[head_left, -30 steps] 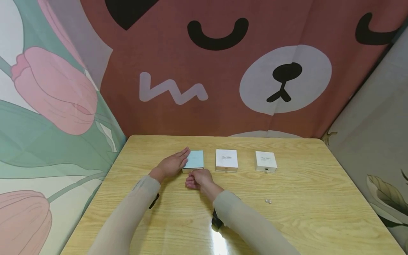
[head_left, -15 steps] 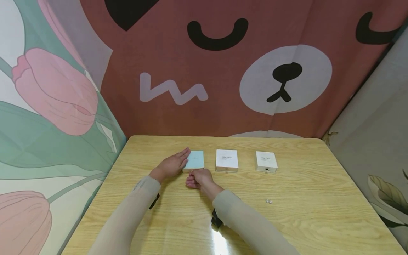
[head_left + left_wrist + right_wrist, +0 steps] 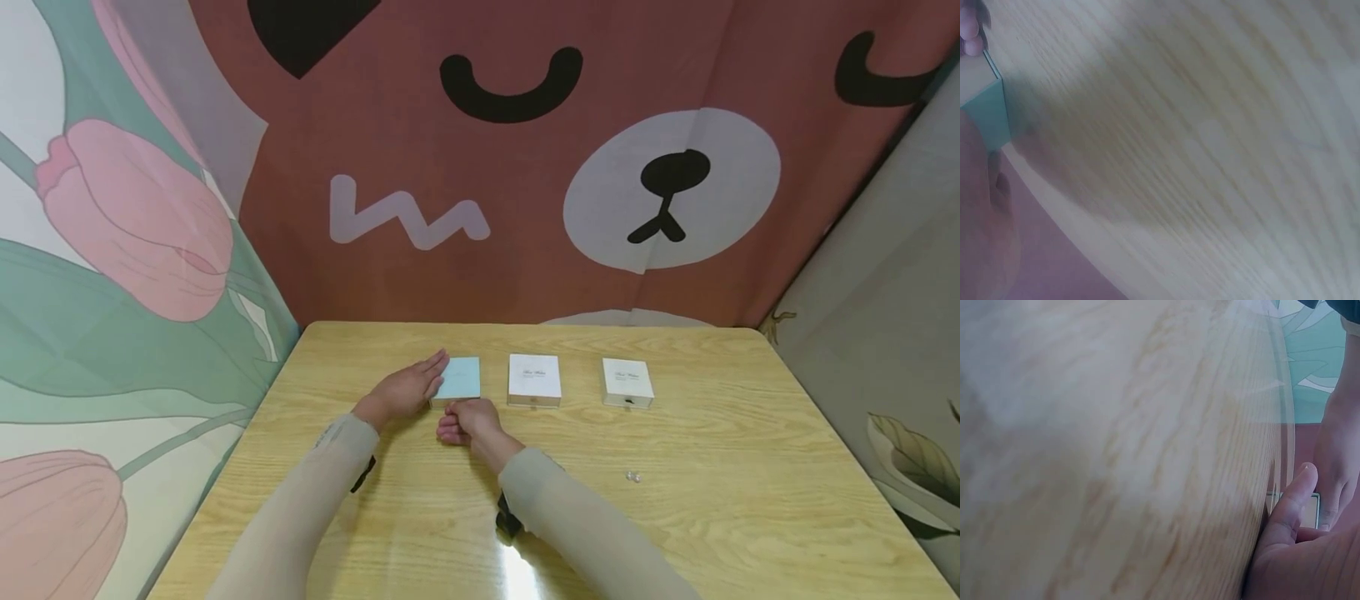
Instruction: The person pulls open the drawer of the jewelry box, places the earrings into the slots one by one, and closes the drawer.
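A small teal-topped box lies near the back of the table, left of the middle. My left hand rests along its left side, fingers straight and pointing away. At the front edge of the box is my right hand, its fingers curled, thumb and forefinger together against the box; what lies between them is hidden. The left wrist view shows the teal side of the box beside the left hand. In the right wrist view, the right thumb stands before the box's pale front.
Two white boxes with printed lids, one in the middle and one farther right, share the row with the teal box. Some tiny clear pieces lie on the wooden table at the right. A patterned curtain hangs behind.
Both hands stay in place at the teal box. A dark line along its front edge, visible a second ago, no longer shows. The whole view shifts down slightly.
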`<action>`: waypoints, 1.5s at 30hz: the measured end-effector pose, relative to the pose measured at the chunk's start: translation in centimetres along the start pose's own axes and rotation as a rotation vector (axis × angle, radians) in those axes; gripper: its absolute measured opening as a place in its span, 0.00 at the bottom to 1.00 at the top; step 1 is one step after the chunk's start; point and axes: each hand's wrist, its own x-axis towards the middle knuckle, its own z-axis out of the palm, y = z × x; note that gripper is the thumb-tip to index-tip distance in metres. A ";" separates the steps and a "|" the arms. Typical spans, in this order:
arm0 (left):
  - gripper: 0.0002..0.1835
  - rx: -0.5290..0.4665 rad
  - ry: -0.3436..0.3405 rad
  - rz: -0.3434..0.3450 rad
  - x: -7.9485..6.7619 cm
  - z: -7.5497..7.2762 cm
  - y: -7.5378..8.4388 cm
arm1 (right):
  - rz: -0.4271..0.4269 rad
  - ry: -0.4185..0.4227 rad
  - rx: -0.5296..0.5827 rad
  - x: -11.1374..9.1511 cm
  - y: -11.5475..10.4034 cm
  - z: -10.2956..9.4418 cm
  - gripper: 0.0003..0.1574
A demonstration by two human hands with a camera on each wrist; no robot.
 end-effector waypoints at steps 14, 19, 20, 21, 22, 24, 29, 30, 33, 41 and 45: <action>0.30 0.033 0.018 0.016 0.2 0.3 0.3 | 0.006 0.004 0.011 0.2 0.2 -0.3 0.14; 0.30 0.054 0.020 0.016 0.2 0.3 0.4 | 0.004 0.004 0.009 0.3 0.4 -0.4 0.13; 0.30 0.056 0.019 0.015 0.2 0.4 0.4 | 0.003 0.002 0.008 0.3 0.5 -0.5 0.13; 0.30 0.061 0.017 0.013 0.2 0.4 0.4 | 0.003 0.001 0.008 0.4 0.5 -0.5 0.13; 0.30 0.065 0.018 0.013 0.2 0.5 0.4 | 0.003 0.000 0.008 0.4 0.5 -0.5 0.13; 0.30 0.067 0.016 0.014 0.2 0.5 0.4 | 0.001 -0.003 0.008 0.3 0.6 -0.6 0.13; 0.31 0.071 0.004 0.012 0.3 0.3 0.5 | 0.002 -0.009 0.005 -0.1 0.5 -0.8 0.13; 0.31 0.073 0.001 0.009 0.3 0.2 0.6 | 0.005 -0.010 0.003 -0.2 0.5 -0.9 0.13; 0.31 0.087 0.001 -0.001 0.3 0.2 0.6 | 0.006 -0.008 -0.010 -0.5 0.2 -1.3 0.14; 0.31 0.094 0.019 -0.032 0.6 0.0 0.6 | 0.002 -0.011 -0.048 -1.5 -0.9 -2.9 0.17; 0.31 0.086 0.057 -0.046 0.9 -0.4 0.9 | -0.008 -0.021 -0.068 -2.0 -1.4 -4.1 0.19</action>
